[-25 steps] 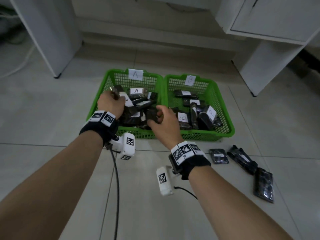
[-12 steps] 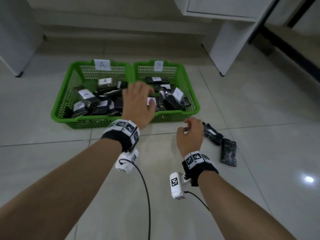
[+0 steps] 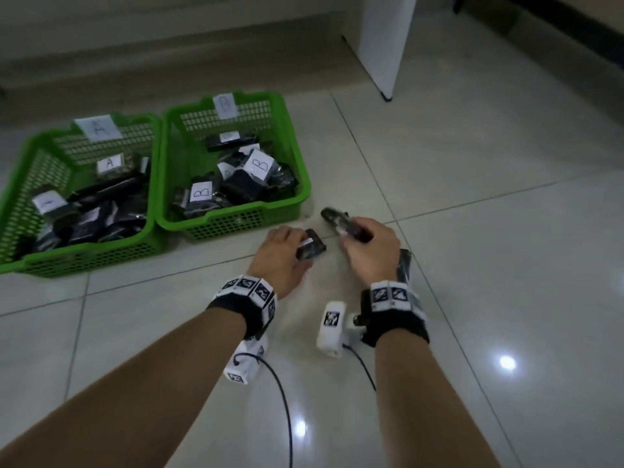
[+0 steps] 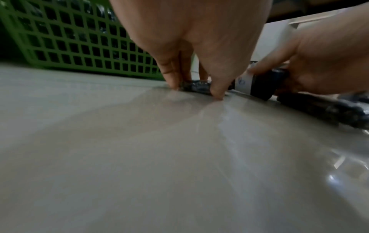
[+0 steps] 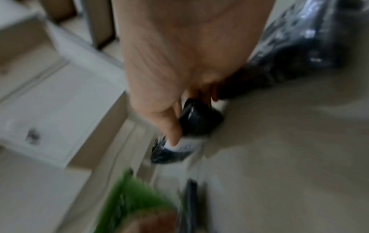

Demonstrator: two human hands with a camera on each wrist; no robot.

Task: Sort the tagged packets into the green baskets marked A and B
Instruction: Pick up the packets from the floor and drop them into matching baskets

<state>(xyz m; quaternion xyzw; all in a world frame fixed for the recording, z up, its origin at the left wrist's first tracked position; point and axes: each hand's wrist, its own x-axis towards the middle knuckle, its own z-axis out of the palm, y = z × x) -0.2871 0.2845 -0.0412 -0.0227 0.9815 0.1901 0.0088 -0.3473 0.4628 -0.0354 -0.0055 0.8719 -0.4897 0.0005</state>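
Observation:
Two green baskets stand side by side on the floor, basket A (image 3: 84, 255) on the left and basket B (image 3: 236, 221) on the right, both holding several dark tagged packets. In front of basket B my left hand (image 3: 287, 251) pinches a small dark packet (image 3: 312, 248) lying on the tiles, seen in the left wrist view as the small packet (image 4: 196, 86). My right hand (image 3: 368, 248) grips a longer dark packet (image 3: 334, 216) with a white tag (image 5: 187, 145), raised off the floor. A third packet (image 3: 403, 268) lies partly hidden under my right wrist.
A white cabinet leg (image 3: 385, 45) stands at the back right. A low step runs along the wall behind the baskets. Open tiled floor (image 3: 506, 231) stretches to the right and toward me. Cables trail from both wrist cameras.
Both hands left basket A and came down to the loose packets on the floor right of basket B. Each hand has taken hold of one packet. The view swung right.

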